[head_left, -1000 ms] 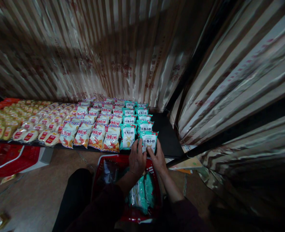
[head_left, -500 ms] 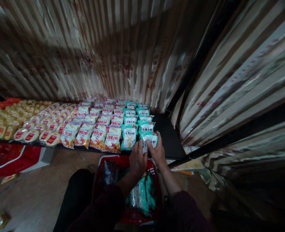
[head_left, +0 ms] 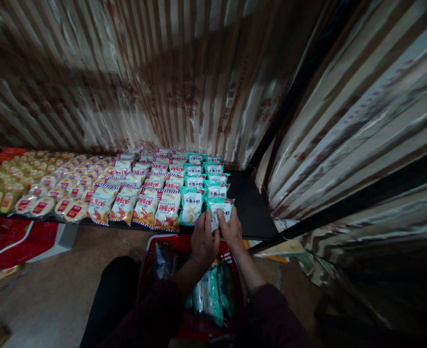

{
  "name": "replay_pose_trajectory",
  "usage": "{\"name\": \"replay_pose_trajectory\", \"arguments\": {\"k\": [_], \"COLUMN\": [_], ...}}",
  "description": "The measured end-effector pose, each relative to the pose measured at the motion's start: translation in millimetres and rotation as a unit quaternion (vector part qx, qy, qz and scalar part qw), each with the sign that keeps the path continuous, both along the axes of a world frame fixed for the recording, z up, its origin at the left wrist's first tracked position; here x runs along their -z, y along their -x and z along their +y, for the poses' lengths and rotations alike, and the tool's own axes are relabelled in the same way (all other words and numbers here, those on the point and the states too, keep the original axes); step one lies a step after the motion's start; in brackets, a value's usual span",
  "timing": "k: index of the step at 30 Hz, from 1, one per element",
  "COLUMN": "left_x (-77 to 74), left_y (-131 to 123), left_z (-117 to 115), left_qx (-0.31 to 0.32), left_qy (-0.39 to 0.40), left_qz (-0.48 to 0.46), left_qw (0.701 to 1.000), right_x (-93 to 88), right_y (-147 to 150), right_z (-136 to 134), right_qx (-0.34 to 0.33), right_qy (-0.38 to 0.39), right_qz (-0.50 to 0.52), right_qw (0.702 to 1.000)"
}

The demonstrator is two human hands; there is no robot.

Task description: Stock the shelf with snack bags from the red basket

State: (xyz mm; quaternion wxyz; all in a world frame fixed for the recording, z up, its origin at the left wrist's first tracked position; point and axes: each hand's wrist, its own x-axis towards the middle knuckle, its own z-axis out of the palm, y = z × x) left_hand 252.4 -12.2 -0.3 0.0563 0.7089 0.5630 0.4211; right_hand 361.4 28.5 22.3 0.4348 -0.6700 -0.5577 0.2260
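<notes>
A green-and-white snack bag [head_left: 221, 208] stands at the front of the right-hand column of like bags on the black shelf [head_left: 253, 208]. My left hand [head_left: 205, 239] holds its lower left side, and my right hand [head_left: 230, 226] grips its right side with the thumb across the front. Beside it on the left is another green snack bag [head_left: 191, 207], the front one of its own column. Below my wrists sits a red basket [head_left: 151, 241] with more green bags [head_left: 209, 295] and a dark packet [head_left: 165, 258] inside.
White snack bags with striped edges [head_left: 144, 205] fill several columns to the left. Round wrapped cakes [head_left: 42, 207] lie further left. A black post [head_left: 300, 224] slants past the shelf's right end. Striped curtain [head_left: 184, 87] hangs behind.
Both hands and the bag between them have shifted slightly left and settled a little closer to the green column. The view has moved slightly.
</notes>
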Motion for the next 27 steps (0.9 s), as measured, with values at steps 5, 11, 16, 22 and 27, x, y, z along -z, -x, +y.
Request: {"name": "replay_pose_trajectory", "arguments": {"k": [5, 11, 16, 22, 27], "left_x": [1.6, 4.1, 5.2, 3.2, 6.2], "left_y": [-0.4, -0.1, -0.4, -1.3, 8.1], "left_z": [1.2, -2.4, -5.5, -9.5, -29.6], "left_qx": [-0.005, -0.017, -0.007, -0.01, -0.015], "left_qy": [-0.006, -0.027, -0.008, 0.001, -0.006], "left_qz": [0.007, 0.005, -0.003, -0.013, -0.025], "left_qw": [1.0, 0.999, 1.0, 1.0, 1.0], "right_x": [10.8, 20.7, 22.9, 21.7, 24.3], "right_y": [-2.8, -6.0, -8.9, -9.0, -1.4], "right_z": [0.2, -4.9, -14.9, -31.8, -61.7], "right_qx": [0.012, 0.032, 0.027, 0.026, 0.051], "right_qy": [-0.012, -0.035, -0.055, -0.108, -0.165], "right_qz": [-0.003, -0.026, -0.029, -0.046, -0.029], "right_qw": [1.0, 0.999, 0.998, 0.993, 0.985]}}
